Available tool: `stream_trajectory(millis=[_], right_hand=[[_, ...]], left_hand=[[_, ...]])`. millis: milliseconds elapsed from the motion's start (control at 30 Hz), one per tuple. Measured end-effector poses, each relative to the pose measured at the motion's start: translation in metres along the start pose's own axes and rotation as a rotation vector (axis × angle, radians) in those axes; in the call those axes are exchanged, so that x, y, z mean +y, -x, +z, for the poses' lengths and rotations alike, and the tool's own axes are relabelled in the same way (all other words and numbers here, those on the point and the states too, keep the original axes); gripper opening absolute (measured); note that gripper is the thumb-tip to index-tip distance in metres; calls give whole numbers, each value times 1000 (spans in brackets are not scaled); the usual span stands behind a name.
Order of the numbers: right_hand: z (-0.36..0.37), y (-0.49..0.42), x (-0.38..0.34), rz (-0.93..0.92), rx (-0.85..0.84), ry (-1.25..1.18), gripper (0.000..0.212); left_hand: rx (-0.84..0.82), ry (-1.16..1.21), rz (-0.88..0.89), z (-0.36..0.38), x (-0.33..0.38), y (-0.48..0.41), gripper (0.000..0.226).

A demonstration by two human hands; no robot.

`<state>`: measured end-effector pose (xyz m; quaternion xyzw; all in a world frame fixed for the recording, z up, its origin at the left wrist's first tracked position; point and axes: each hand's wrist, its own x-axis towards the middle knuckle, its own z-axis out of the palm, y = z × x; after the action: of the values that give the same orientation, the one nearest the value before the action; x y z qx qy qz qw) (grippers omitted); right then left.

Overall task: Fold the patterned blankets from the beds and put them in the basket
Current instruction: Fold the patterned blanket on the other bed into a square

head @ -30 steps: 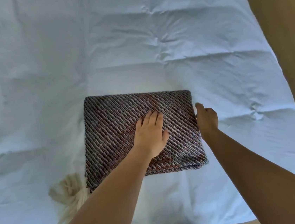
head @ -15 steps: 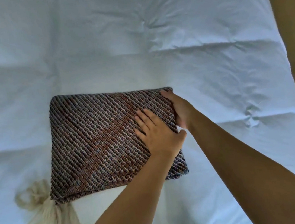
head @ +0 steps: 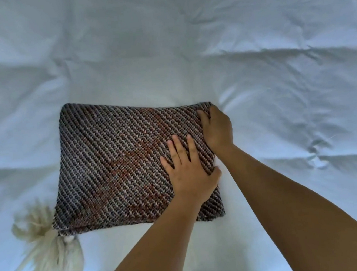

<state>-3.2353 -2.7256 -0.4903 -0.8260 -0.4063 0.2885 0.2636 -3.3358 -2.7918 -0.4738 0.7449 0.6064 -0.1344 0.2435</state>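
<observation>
The right hand (head: 217,128) curls closed over the upper right corner of the folded patterned blanket (head: 120,164), gripping its edge. The left hand (head: 191,174) lies flat and open on the blanket's right side, pressing down. The blanket rests mid-frame on the white bedsheet (head: 162,37), cream tassels (head: 45,248) spilling from its lower left corner.

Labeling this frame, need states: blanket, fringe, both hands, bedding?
patterned blanket: folded into a rectangle, lying flat on the bed
cream fringe: loose, sticking out at the blanket's near-left corner
left hand: open, palm flat on the blanket
right hand: curled over the blanket's right edge
white duvet: spread, wrinkled
</observation>
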Motion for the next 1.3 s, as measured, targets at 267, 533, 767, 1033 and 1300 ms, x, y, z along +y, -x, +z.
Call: stream_trajectory(millis=[267,533,767,1033,1300], right_hand=[[6,25,-37,-423,108,232,45],[60,46,-22,-448,-211,545,62],[61,48,-25,-396,-156,625,66],[73,51,-31,-337,-89,716,70],[120,121,-87,-360,-64,574,64]], left_hand=[[265,1,153,-46,-68,-30,64],[240,-229,123,-52,-173,-75,71],[267,-178,74,-55,-218,-87,82],[229,-77,72,-69,-250,-88,81],[304,-51,161,-34,-237,13,63]])
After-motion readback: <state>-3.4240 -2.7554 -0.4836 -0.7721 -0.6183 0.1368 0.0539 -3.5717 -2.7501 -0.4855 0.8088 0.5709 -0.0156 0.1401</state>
